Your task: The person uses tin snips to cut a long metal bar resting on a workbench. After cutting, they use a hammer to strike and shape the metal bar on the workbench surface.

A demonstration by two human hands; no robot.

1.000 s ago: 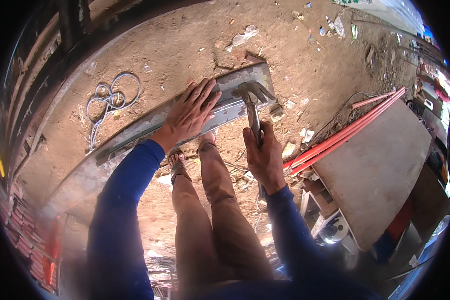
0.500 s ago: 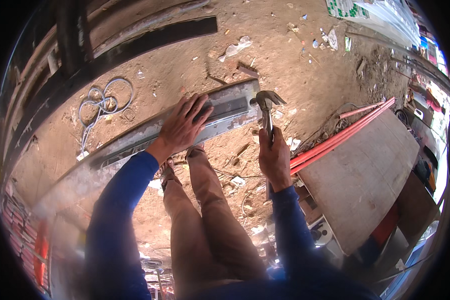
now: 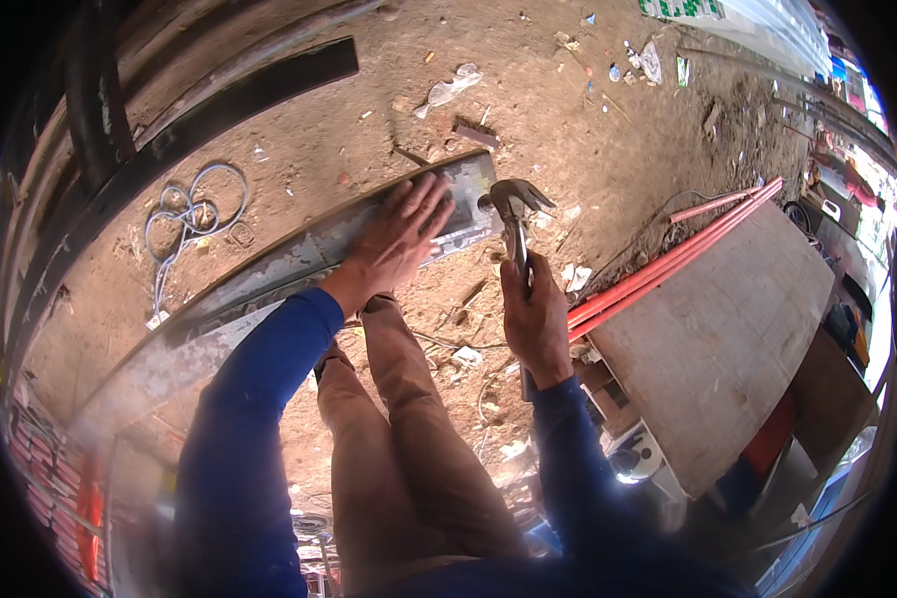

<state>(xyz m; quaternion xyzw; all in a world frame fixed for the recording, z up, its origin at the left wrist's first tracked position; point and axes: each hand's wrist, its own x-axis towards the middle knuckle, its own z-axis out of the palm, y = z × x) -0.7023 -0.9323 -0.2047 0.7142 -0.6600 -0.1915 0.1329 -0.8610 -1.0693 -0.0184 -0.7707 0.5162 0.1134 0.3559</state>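
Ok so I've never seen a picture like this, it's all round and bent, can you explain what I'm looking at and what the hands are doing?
This comes from a wide fisheye camera worn on a person's head, looking down, so straight edges curve near the rim. No machine is involved: the two blue-sleeved arms rising from the bottom are the wearer's own, with their legs in brown trousers between them. The left hand presses flat on a long grey metal beam lying across the dirt ground. The right hand grips the handle of a claw hammer, its head raised just beside the beam's end. Around them lie a coil of pale wire, some red-orange pipes and a flat grey board.
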